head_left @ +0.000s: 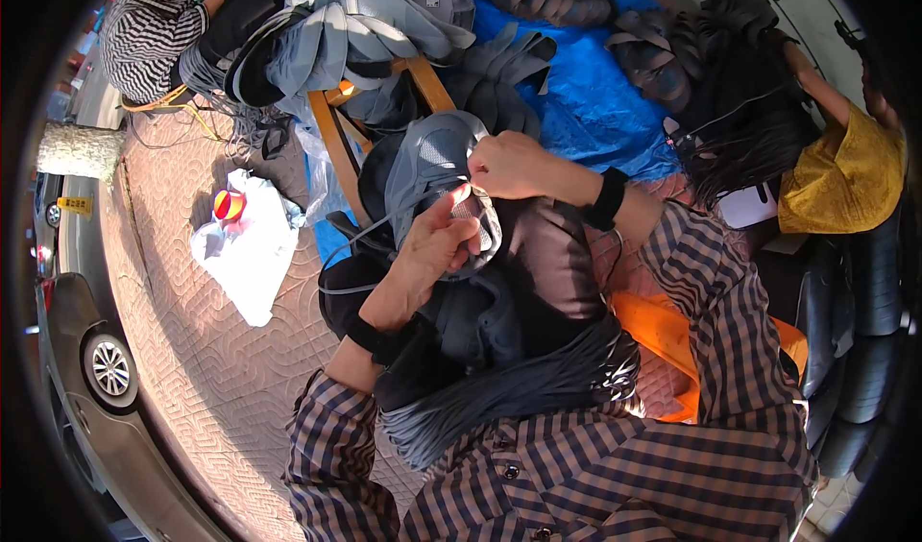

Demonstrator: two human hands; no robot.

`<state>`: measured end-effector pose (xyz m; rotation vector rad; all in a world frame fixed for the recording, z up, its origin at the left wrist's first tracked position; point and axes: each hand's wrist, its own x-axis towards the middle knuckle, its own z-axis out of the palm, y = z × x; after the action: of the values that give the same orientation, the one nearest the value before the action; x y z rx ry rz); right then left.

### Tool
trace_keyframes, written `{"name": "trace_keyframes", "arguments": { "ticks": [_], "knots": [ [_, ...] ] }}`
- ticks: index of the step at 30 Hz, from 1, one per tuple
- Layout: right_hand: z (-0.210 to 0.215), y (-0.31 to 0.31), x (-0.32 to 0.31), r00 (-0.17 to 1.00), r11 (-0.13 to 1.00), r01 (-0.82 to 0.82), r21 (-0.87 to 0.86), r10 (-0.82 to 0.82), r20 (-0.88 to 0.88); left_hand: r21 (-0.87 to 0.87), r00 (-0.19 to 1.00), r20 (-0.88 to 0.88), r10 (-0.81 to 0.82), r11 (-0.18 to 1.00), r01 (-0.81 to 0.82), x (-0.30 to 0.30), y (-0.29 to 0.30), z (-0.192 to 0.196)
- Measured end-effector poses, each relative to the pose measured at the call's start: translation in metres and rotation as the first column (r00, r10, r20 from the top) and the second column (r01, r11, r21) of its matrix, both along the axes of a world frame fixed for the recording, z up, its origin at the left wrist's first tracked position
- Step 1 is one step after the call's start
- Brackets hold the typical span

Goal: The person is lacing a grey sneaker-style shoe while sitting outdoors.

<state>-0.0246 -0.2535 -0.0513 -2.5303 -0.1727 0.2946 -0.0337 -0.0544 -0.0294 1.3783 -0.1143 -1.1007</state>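
Outdoors, patterned paving [192, 350], blue tarp [595, 91], parked car [86, 369]

My sleeves [711, 283] are checked brown and dark navy; each wrist carries a black band [607, 199]. The shoe upper [437, 163] under my hands is grey mesh, with grey laces [509, 393] bundled in my lap. Tarpaulin [586, 91] is blue, the cloth beside me [663, 326] orange, the bag [252, 244] white. Another person's top [144, 43] is striped black and white
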Motion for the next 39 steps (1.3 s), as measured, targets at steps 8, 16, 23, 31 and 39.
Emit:
{"name": "trace_keyframes", "arguments": {
  "ticks": [8,16,23,31,39],
  "knots": [
    [0.022,0.008,-0.012,0.968,0.999,0.014,-0.04,-0.004,0.25,0.153,0.982,0.157,0.101,0.98,-0.125,0.006,0.039,0.008],
    [-0.001,0.044,0.008,0.936,0.988,-0.093,0.119,0.046,0.349,0.341,0.663,0.748,-0.031,0.874,-0.345,0.045,0.055,-0.02],
    [-0.001,0.041,0.022,0.99,0.961,0.131,0.245,-0.14,0.023,0.341,0.485,0.864,-0.136,0.866,-0.365,0.058,0.037,-0.031],
    [-0.004,0.037,0.023,0.989,0.965,0.144,0.221,-0.15,0.01,0.441,-0.063,0.881,-0.469,0.861,-0.252,0.058,0.019,-0.018],
    [0.009,0.028,-0.023,0.924,0.953,0.24,0.187,-0.283,0.258,0.586,0.166,0.806,-0.568,0.725,-0.362,0.027,0.017,0.0]
  ]
}}
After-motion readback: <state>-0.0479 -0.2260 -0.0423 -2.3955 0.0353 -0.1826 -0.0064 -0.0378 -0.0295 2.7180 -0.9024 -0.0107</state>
